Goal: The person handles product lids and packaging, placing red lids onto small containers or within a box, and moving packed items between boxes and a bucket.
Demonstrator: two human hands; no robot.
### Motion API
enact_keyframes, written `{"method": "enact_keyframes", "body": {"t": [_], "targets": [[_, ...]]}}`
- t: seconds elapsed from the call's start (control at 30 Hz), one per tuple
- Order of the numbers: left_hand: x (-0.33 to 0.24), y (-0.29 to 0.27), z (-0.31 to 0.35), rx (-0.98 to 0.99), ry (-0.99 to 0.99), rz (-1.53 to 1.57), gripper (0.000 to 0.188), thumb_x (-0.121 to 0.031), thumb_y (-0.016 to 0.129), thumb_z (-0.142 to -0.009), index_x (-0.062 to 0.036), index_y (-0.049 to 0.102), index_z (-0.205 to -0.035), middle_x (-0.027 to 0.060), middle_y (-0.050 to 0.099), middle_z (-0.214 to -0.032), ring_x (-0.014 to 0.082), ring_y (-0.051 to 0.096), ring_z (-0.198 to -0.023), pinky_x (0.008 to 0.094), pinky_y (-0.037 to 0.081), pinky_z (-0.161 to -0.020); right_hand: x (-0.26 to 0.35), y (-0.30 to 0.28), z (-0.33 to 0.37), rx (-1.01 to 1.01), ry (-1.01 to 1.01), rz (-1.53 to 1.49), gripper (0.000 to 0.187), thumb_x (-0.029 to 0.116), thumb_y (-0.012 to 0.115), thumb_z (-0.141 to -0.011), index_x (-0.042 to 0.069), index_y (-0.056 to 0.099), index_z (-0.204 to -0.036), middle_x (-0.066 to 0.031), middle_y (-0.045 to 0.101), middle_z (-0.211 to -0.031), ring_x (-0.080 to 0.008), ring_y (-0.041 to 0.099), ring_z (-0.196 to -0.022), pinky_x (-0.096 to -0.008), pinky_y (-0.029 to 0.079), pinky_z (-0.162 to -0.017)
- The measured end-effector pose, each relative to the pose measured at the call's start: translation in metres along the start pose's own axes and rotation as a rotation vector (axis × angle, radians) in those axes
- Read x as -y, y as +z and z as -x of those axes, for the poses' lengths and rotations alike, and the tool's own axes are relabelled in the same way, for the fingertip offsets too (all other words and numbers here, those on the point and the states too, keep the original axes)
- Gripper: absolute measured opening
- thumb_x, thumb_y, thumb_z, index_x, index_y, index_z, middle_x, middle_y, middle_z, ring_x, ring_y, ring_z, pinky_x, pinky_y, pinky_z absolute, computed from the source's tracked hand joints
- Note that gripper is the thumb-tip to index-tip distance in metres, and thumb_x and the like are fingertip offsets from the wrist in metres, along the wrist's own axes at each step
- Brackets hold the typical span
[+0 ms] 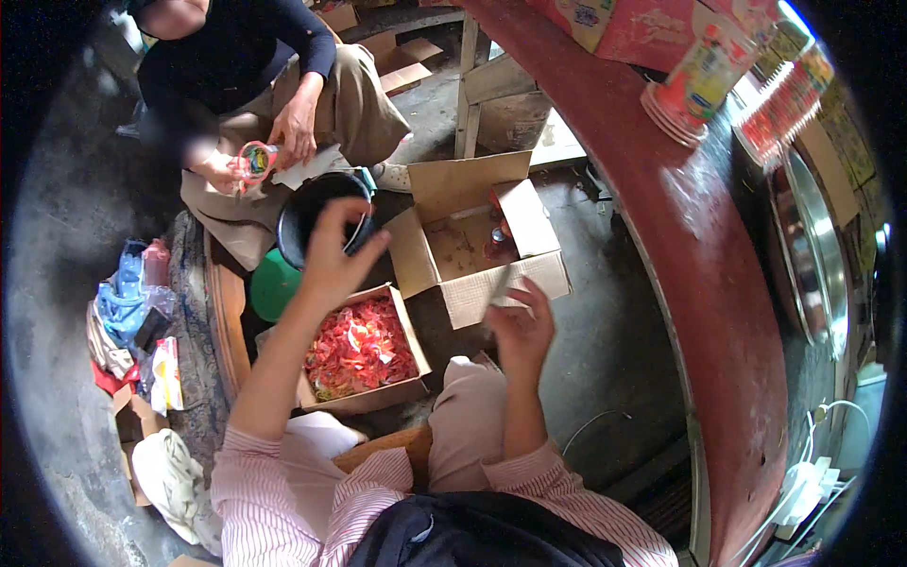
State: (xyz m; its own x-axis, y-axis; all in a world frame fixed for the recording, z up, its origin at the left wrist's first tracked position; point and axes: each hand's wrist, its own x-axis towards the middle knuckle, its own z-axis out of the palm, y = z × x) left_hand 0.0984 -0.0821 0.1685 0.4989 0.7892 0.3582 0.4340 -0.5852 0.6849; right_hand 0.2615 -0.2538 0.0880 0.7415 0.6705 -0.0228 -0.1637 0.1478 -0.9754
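My left hand [342, 250] is raised over a dark bucket [300, 222], its fingers spread and nothing visible between them. In my right hand [524, 326] is a thin, flat, greyish blade-like piece [497, 288], pinched upright between thumb and fingers; its exact kind is unclear. Just beyond that hand stands an open cardboard box [463, 293], with a few small red containers [499, 241] in its right corner. Below my left forearm, a shallow cardboard box [378, 402] is heaped with crumpled red wrappers [364, 340].
Across from me a seated person holds a clear cup with a colourful label [256, 163]. A green round lid or basin [274, 285] sits beside the bucket. Clothes [132, 298] lie at left. A curved red counter [727, 331] at right carries stacked plastic cups [704, 85] and metal trays [808, 250].
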Motion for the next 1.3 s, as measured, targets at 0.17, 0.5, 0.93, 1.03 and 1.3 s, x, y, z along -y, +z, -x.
{"method": "enact_keyframes", "body": {"t": [0.17,0.5,0.93,1.03,1.3], "targets": [[0.103,0.131,0.009,0.265,-0.152,0.193,0.042,-0.022,0.070,-0.070,-0.0009,0.050,-0.101,0.0136,0.054,-0.097,0.0243,0.053,-0.089,0.0333,0.043,-0.081,-0.027,-0.037,-0.024,-0.390,0.074,-0.112,0.059,-0.005,0.064,-0.071,-0.001,0.039,-0.123,-0.0130,0.050,-0.112,-0.0210,0.055,-0.092,-0.0312,0.045,-0.080],[0.168,0.345,-0.037,0.619,-0.489,0.039,0.081,-0.023,0.066,-0.069,-0.0076,0.019,-0.133,0.0167,0.028,-0.134,0.0361,0.039,-0.118,0.0473,0.037,-0.096,-0.011,-0.029,-0.025,-0.478,0.246,-0.066,0.052,-0.010,0.057,-0.076,-0.002,0.040,-0.124,-0.0120,0.042,-0.123,-0.0172,0.045,-0.109,-0.0262,0.043,-0.088],[0.200,0.433,-0.025,0.501,-0.260,-0.043,0.050,-0.014,0.067,-0.070,-0.0079,0.040,-0.111,0.0146,0.039,-0.121,0.0359,0.050,-0.103,0.0444,0.047,-0.084,-0.018,-0.033,-0.027,-0.406,0.273,0.073,0.061,-0.013,0.054,-0.068,0.002,0.041,-0.126,-0.0125,0.043,-0.127,-0.0161,0.043,-0.113,-0.0224,0.041,-0.087],[0.226,0.414,-0.011,0.416,-0.592,0.213,0.047,-0.021,0.066,-0.072,-0.0021,0.039,-0.106,0.0237,0.053,-0.102,0.0379,0.055,-0.096,0.0411,0.046,-0.080,-0.014,-0.022,-0.025,-0.449,0.293,0.094,0.061,-0.014,0.055,-0.067,0.002,0.041,-0.125,-0.0124,0.043,-0.126,-0.0166,0.047,-0.109,-0.0247,0.043,-0.087],[0.202,0.317,0.046,-0.367,-0.942,1.089,0.038,-0.019,0.064,-0.079,-0.0069,0.038,-0.103,0.0052,0.047,-0.097,0.0152,0.051,-0.085,0.0314,0.048,-0.068,-0.007,0.003,-0.010,-0.278,0.173,0.001,0.060,-0.014,0.061,-0.067,0.001,0.040,-0.122,-0.0095,0.047,-0.114,-0.0146,0.054,-0.092,-0.0260,0.046,-0.079]]}}
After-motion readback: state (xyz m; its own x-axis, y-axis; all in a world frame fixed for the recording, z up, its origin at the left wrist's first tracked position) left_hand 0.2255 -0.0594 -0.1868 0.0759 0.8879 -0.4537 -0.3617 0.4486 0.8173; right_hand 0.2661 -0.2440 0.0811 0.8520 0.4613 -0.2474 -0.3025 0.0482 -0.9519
